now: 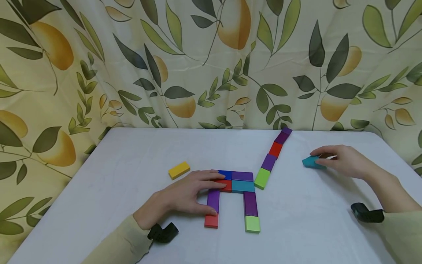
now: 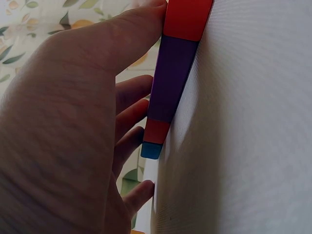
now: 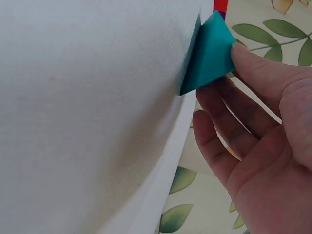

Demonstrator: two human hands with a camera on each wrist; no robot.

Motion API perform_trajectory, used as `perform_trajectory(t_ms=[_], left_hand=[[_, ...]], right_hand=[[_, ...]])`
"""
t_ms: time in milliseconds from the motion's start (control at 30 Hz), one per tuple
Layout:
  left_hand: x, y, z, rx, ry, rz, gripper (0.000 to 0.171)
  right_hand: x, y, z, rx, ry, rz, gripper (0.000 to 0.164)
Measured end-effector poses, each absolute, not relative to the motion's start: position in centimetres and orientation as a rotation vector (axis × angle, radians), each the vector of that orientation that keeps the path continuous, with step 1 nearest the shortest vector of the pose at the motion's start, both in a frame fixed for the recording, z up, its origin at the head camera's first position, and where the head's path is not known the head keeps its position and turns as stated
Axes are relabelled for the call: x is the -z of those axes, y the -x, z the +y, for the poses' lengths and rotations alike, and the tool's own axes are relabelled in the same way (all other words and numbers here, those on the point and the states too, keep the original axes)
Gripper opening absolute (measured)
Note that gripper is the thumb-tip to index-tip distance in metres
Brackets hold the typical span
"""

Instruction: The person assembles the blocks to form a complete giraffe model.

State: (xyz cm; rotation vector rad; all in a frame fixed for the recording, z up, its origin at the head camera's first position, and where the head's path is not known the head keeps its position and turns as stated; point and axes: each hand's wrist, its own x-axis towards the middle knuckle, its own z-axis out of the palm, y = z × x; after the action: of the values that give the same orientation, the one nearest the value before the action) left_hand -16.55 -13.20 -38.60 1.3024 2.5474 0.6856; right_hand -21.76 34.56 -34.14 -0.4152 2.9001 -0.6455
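My left hand (image 1: 191, 192) rests on a flat figure of coloured blocks, its fingers extended over the blue block (image 1: 225, 174) and red block (image 1: 227, 186). Its thumb touches the left leg where a purple block (image 1: 213, 200) meets a lower red block (image 1: 211, 221). Over on the right, my right hand (image 1: 344, 160) pinches a teal triangular block (image 3: 210, 53) between thumb and fingers, low over the table. In the head view the fingers cover part of this triangular block (image 1: 311, 162). A teal block (image 1: 243, 186) and a purple block (image 1: 242, 176) form the body's right part.
From the body's right corner a slanting row of blocks runs back, with a green block (image 1: 262, 178) at its base. A yellow block (image 1: 179, 170) lies alone behind my left hand. The white table (image 1: 296, 234) ends at a patterned curtain (image 1: 211, 73).
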Motion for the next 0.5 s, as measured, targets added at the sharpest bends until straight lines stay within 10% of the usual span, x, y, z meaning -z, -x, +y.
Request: perform_trajectory(t_ms=[500], left_hand=[[38.62, 16.55, -13.11, -0.679, -1.299, 2.553, 0.066]], right_hand=[[34.13, 22.59, 34.56, 0.652, 0.352, 2.920, 0.041]])
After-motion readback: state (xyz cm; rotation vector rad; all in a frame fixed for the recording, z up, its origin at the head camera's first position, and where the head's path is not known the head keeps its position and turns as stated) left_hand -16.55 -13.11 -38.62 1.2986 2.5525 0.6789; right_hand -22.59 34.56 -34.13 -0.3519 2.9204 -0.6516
